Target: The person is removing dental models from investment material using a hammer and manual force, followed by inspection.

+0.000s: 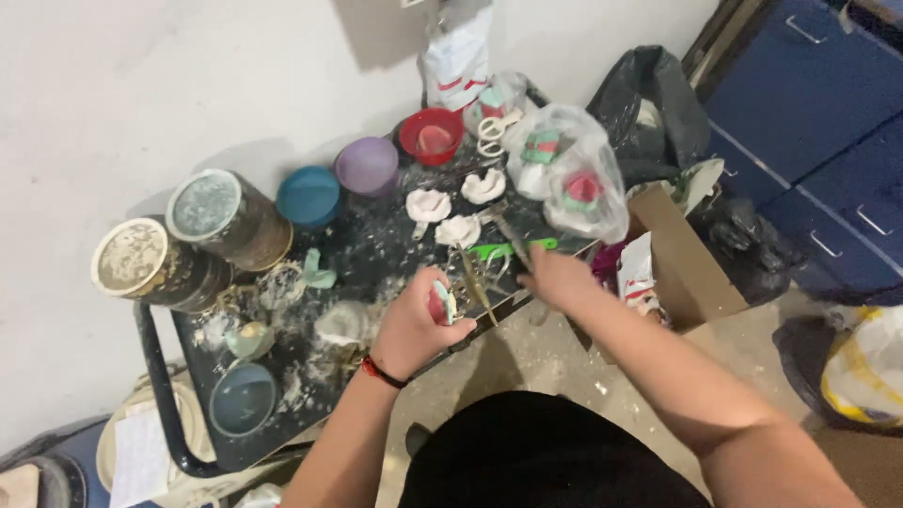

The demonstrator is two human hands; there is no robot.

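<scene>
Two hands over a dusty black cart (282, 428) of casts and bowls.
L hand (414, 325) fingers curled tight on a pink mould (440, 303) at cart's front edge; R hand (555, 279) grips a blurred tool (511, 240). 3 white casts (429, 204), 2 tins (141, 263), 3 bowls (367, 166) behind.

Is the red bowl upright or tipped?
Upright. The red bowl sits on the dark table with its round rim facing up, and pale material shows inside it.
</scene>
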